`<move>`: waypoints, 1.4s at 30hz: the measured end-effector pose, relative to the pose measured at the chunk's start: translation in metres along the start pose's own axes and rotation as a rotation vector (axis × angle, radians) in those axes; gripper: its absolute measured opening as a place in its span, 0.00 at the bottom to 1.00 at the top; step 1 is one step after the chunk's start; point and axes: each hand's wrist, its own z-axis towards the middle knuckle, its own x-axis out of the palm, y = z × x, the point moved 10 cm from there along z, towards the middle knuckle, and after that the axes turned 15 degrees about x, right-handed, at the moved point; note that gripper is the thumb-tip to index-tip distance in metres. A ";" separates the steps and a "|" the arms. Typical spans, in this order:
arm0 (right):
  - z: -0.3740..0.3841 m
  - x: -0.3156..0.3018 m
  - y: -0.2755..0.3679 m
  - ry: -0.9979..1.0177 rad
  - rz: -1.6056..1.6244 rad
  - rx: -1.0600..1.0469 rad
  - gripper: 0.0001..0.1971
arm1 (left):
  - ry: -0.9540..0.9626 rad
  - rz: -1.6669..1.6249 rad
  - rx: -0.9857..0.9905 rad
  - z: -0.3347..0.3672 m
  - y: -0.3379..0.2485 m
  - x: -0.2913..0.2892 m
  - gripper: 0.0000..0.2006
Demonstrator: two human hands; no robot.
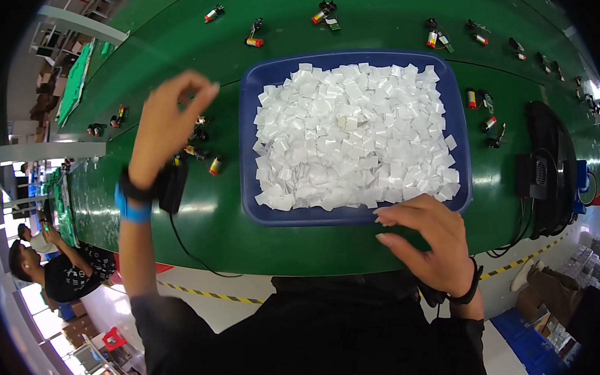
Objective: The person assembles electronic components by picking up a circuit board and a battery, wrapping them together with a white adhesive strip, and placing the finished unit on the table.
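Note:
A blue plastic tray heaped with several small white square pieces sits on a green conveyor belt. My right hand rests at the tray's near rim, fingers spread and curled, with nothing seen in it. My left hand is raised above the belt to the left of the tray, its back toward me and fingertips drawn together; whether they pinch anything is hidden. Below it lie small cylindrical parts with red and yellow ends. A black box with a cable hangs at my left wrist.
More small cylindrical parts are scattered along the belt's far side and to the right of the tray. A black round device with cables stands at the right. Another person sits at the lower left beside the belt.

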 end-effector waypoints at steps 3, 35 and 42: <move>-0.002 0.006 0.009 0.019 -0.013 -0.025 0.16 | -0.011 0.134 0.064 0.062 0.028 0.012 0.16; 0.012 -0.008 -0.008 -0.071 0.351 0.090 0.12 | 0.422 -0.843 0.226 -0.024 -0.191 0.082 0.08; 0.006 -0.003 -0.010 0.137 0.552 0.155 0.09 | 0.298 -1.316 -0.055 -0.020 -0.187 0.103 0.16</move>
